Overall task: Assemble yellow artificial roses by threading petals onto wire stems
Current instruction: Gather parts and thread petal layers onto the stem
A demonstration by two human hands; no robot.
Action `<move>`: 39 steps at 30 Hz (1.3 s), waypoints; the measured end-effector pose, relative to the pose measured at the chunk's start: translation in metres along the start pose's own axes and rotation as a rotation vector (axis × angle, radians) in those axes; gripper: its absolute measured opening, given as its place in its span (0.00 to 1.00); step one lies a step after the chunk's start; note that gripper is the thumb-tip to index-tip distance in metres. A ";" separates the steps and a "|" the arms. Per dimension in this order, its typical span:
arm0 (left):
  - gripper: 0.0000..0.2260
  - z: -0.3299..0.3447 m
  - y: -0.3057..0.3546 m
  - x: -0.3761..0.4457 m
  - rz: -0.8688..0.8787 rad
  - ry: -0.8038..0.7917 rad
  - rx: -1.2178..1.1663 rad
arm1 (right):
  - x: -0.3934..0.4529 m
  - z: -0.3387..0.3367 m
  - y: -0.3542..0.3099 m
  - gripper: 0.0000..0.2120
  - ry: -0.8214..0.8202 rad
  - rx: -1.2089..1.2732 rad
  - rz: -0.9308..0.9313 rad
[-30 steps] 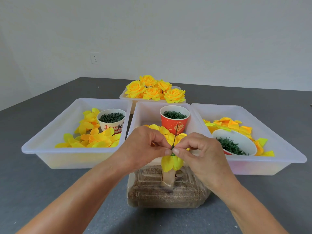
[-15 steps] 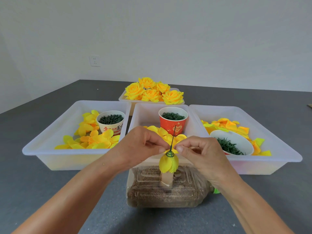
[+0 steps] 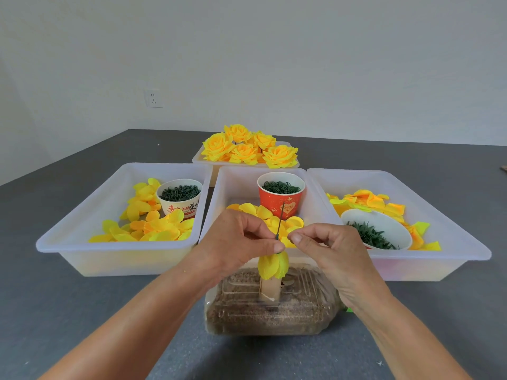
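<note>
A sand-filled bottle is laid on the worktop nearest the viewer. Above it, the wire stem with its yellow petals is pinched by the left hand; the right hand is curled, its contents not discernible. Trays are set beyond.

petals – yellow and orange | finished roses – golden yellow | wire stem dark green | cup red, pale heart mark | cup white, red lettering | trays translucent white | table dark grey | wall pale grey-white
</note>
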State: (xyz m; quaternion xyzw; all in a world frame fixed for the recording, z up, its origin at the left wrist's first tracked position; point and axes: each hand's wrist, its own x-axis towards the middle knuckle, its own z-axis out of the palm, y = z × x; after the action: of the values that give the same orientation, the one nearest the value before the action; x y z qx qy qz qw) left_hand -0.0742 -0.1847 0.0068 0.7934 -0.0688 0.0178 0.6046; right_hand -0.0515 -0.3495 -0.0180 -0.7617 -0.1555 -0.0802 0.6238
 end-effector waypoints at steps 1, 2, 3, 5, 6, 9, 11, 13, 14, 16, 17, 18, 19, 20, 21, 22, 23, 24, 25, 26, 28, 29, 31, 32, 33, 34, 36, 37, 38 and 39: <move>0.08 0.000 0.001 0.001 0.004 0.001 0.021 | 0.002 0.000 0.001 0.12 0.007 0.001 -0.004; 0.08 0.000 0.001 0.001 0.010 -0.001 0.039 | 0.003 0.000 0.002 0.12 0.013 0.000 -0.008; 0.08 0.000 0.002 0.001 0.016 -0.003 0.052 | 0.005 0.000 0.003 0.12 0.020 -0.006 -0.014; 0.09 0.000 0.000 0.001 0.014 0.002 0.052 | 0.011 -0.001 0.006 0.11 0.033 -0.028 -0.018; 0.09 0.000 -0.001 0.001 0.009 0.009 0.039 | 0.015 -0.001 0.006 0.11 0.040 -0.039 -0.021; 0.08 0.001 -0.004 0.001 0.001 0.017 0.024 | 0.030 -0.004 0.010 0.10 0.085 -0.100 -0.045; 0.08 0.001 -0.005 0.002 0.002 0.015 0.035 | 0.044 -0.008 0.014 0.06 0.105 -0.161 -0.027; 0.08 0.000 -0.005 0.002 -0.003 0.011 0.046 | 0.059 -0.011 0.018 0.03 0.093 -0.259 -0.001; 0.07 0.000 -0.005 0.003 -0.006 0.007 0.052 | 0.068 -0.010 0.020 0.03 0.068 -0.322 0.016; 0.06 -0.001 -0.005 0.003 -0.008 -0.004 0.057 | 0.085 -0.004 0.025 0.03 -0.029 -0.483 0.043; 0.06 -0.001 -0.004 0.003 -0.008 -0.008 0.057 | 0.092 0.000 0.028 0.03 -0.091 -0.573 0.047; 0.07 -0.001 -0.004 0.003 -0.008 -0.012 0.058 | 0.100 0.005 0.030 0.04 -0.156 -0.636 0.054; 0.07 -0.001 -0.004 0.003 -0.008 -0.015 0.061 | 0.107 0.010 0.032 0.06 -0.230 -0.663 0.070; 0.06 -0.002 -0.003 0.003 -0.008 -0.020 0.064 | 0.111 0.016 0.033 0.11 -0.307 -0.668 0.092; 0.06 -0.002 -0.003 0.003 -0.009 -0.026 0.067 | 0.115 0.021 0.034 0.17 -0.384 -0.683 0.117; 0.05 -0.002 -0.002 0.004 -0.012 -0.032 0.067 | 0.118 0.027 0.037 0.23 -0.464 -0.734 0.137; 0.04 -0.003 -0.001 0.003 -0.015 -0.036 0.068 | 0.119 0.031 0.040 0.25 -0.538 -0.836 0.130; 0.04 -0.003 0.000 0.003 -0.017 -0.039 0.067 | 0.119 0.036 0.041 0.24 -0.605 -0.951 0.106; 0.04 -0.003 0.000 0.004 -0.019 -0.042 0.064 | 0.118 0.039 0.041 0.21 -0.648 -1.043 0.073; 0.04 -0.003 0.000 0.003 -0.021 -0.046 0.059 | 0.118 0.042 0.043 0.15 -0.648 -1.082 0.058; 0.04 -0.003 0.001 0.002 -0.025 -0.049 0.048 | 0.115 0.042 0.042 0.09 -0.593 -1.091 0.032; 0.04 -0.003 0.001 0.002 -0.027 -0.048 0.045 | 0.114 0.041 0.041 0.18 -0.581 -1.078 0.024; 0.03 -0.003 0.000 0.001 -0.031 -0.046 0.038 | 0.113 0.037 0.041 0.23 -0.537 -1.017 0.033; 0.03 -0.004 0.000 0.001 -0.031 -0.045 0.028 | 0.112 0.034 0.040 0.21 -0.527 -1.003 0.047; 0.04 -0.004 0.000 0.001 -0.031 -0.045 0.019 | 0.111 0.032 0.040 0.19 -0.524 -1.007 0.045; 0.04 -0.003 0.000 0.001 -0.030 -0.043 0.015 | 0.111 0.029 0.040 0.18 -0.520 -1.012 0.052; 0.05 -0.003 0.000 0.000 -0.033 -0.037 0.016 | 0.111 0.022 0.039 0.18 -0.501 -0.971 0.078; 0.04 -0.003 0.001 0.000 -0.036 -0.033 0.017 | 0.111 0.018 0.040 0.18 -0.477 -0.909 0.096; 0.04 -0.003 0.001 0.000 -0.038 -0.030 0.017 | 0.111 0.014 0.041 0.18 -0.443 -0.844 0.119; 0.04 -0.002 0.001 0.000 -0.040 -0.027 0.018 | 0.112 0.010 0.041 0.18 -0.402 -0.782 0.131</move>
State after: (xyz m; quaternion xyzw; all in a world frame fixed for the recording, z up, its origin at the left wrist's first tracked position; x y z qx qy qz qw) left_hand -0.0744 -0.1828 0.0084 0.8002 -0.0607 -0.0044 0.5967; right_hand 0.0662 -0.3312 -0.0227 -0.9491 -0.1832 0.0563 0.2500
